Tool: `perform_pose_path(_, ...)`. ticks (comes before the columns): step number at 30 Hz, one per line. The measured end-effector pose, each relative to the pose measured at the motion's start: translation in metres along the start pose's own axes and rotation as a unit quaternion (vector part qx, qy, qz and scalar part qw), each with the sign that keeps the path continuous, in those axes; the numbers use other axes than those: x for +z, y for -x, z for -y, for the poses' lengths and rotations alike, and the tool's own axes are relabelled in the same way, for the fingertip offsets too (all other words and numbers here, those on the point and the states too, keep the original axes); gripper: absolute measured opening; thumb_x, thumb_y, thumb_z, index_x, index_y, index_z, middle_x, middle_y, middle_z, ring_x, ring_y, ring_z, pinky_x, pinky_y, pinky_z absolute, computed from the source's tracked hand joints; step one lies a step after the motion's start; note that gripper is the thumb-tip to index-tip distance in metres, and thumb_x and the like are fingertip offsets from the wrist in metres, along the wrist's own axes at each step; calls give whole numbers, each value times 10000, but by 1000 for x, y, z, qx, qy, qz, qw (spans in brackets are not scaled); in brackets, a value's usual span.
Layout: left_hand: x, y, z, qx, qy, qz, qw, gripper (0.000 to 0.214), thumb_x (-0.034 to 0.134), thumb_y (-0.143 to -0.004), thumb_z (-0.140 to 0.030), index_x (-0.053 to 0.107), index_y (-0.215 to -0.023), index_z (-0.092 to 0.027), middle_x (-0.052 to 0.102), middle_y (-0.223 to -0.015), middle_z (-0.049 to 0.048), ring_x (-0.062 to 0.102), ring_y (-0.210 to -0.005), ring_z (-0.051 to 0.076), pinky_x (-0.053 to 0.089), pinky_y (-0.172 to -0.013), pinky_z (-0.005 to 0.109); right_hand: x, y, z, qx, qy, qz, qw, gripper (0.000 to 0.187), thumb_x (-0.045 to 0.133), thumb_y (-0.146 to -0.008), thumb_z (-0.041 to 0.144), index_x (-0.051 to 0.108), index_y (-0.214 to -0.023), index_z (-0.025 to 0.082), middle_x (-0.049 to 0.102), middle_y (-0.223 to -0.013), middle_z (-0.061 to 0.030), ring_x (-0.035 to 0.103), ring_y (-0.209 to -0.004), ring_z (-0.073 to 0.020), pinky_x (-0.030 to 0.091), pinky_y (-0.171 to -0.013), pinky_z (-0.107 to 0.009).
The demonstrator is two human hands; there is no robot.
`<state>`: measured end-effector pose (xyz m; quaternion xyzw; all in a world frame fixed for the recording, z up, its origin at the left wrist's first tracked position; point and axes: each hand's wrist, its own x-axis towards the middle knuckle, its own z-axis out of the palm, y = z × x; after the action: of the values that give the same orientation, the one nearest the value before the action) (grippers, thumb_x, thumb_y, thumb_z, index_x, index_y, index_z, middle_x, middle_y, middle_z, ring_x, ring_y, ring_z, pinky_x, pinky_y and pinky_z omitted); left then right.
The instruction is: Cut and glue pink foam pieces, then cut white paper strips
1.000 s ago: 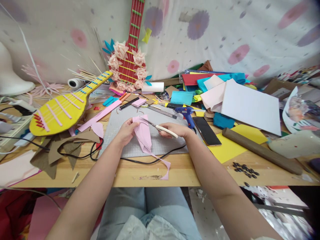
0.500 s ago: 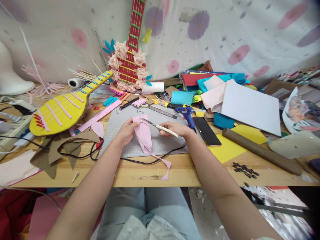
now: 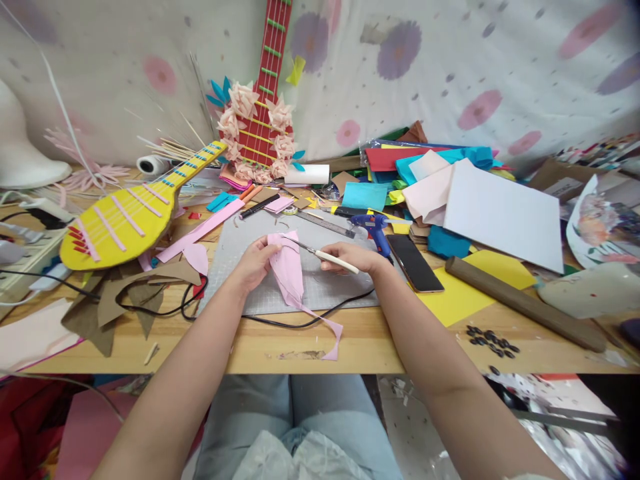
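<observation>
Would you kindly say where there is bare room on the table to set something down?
The table is bare at the front between the trailing pink strip and the right forearm, and between the black pieces and the brown tube. The grey mat is bare between the scissors and the cable. The back is crowded with paper sheets and the red guitar.

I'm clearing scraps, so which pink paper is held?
The pink piece in the left hand, with the scissors at its far end; the long pink strip by the yellow guitar is in neither hand.
</observation>
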<state>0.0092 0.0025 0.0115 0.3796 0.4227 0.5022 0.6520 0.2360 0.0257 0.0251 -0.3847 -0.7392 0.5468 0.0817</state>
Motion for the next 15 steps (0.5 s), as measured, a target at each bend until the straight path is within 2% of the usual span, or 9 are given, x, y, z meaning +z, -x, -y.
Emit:
perform_pose_path(6, -2, -2, -1, -3, 38, -2, 999, 203, 720, -578, -190, 622, -748, -138, 635, -671, -6, 559, -566, 88, 435, -547, 198, -1, 1, -2, 0, 30, -32, 999, 400, 589, -663, 540, 479, -740, 163, 425, -544, 58, 371, -463, -57, 273, -446, -202)
perform_pose_path(12, -3, -5, -3, -12, 72, -75, 995, 140, 698, -619, -183, 613, -719, -135, 616, -639, -15, 543, -539, 72, 426, -505, 181, -12, 14, -4, 25, 10, -46, 999, 402, 642, -625, 512, 467, -701, 158, 426, -523, 58, 380, -444, -53, 282, -433, -202)
perform_pose_path(13, -3, -5, -3, -10, 71, -80, 994, 140, 699, -615, -183, 609, -713, -135, 610, -629, -17, 537, -531, 70, 423, -500, 180, -13, 14, -4, 18, -7, -65, 998, 397, 641, -629, 510, 461, -685, 160, 422, -514, 59, 373, -434, -51, 275, -426, -202)
perform_pose_path(15, -4, -6, -1, -4, 70, -78, 994, 156, 711, -593, -191, 595, -679, -133, 594, -603, -21, 527, -520, 67, 416, -496, 178, -12, 12, -4, -7, -55, -143, 988, 393, 634, -640, 509, 443, -657, 166, 416, -495, 60, 358, -417, -47, 264, -416, -206)
